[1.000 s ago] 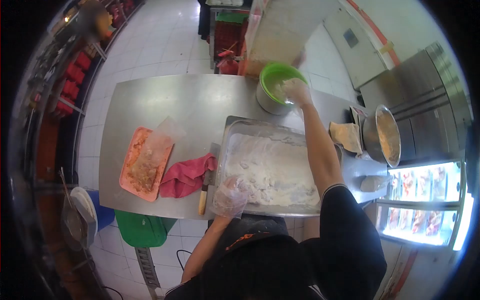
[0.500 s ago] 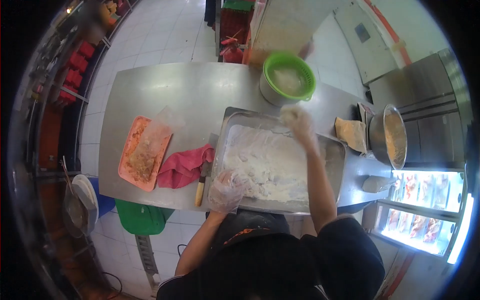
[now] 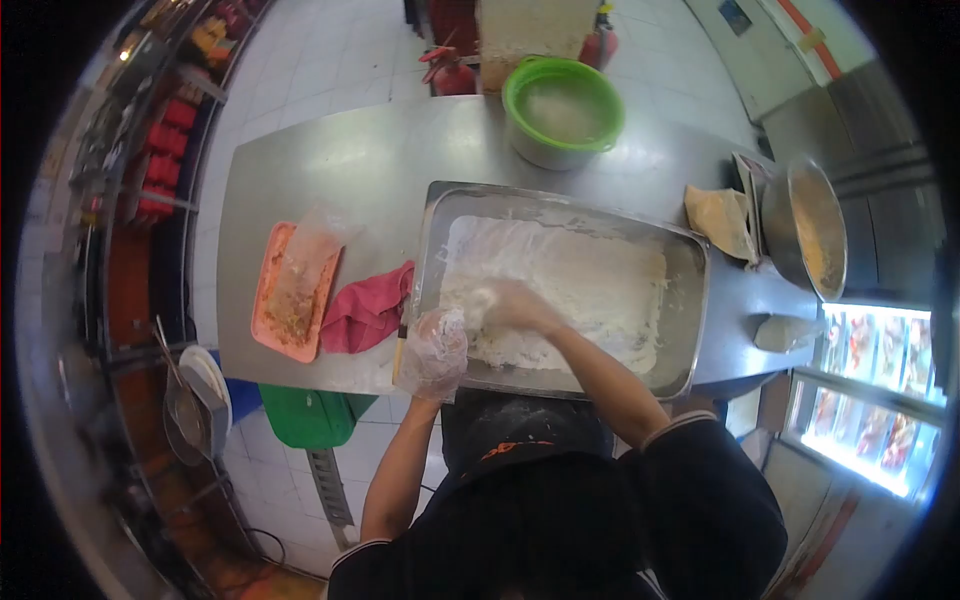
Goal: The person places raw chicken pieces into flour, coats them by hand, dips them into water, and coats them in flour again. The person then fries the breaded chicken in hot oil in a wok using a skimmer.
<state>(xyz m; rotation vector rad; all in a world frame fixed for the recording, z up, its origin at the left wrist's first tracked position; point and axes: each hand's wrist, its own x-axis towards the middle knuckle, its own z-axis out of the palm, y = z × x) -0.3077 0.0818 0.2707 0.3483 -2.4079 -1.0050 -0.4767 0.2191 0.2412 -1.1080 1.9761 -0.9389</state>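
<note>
A deep metal tray (image 3: 690, 320) holds a layer of white flour (image 3: 580, 290). My left hand (image 3: 436, 345), in a clear plastic glove dusted with flour, is at the tray's left front corner; its fingers are curled, and what they hold, if anything, is hidden. Blurred by motion, my right hand (image 3: 508, 303) is over the left part of the flour, close to my left hand. Beyond the tray stands a pot with a green strainer (image 3: 565, 105) and cloudy liquid in it. A knife's wooden handle (image 3: 399, 358) lies partly behind my left hand.
On the left are a pink cloth (image 3: 366, 312) and an orange tray (image 3: 262, 325) with a plastic bag and food bits. A steel bowl (image 3: 808, 230) and a brown paper bag (image 3: 722, 222) stand on the right. A green bin (image 3: 305, 415) is below the table's front edge (image 3: 330, 386).
My right hand has moved from the green strainer back to the flour, beside my left hand. The view has shifted, so the table sits higher in it. My left hand has stayed at the tray's corner.
</note>
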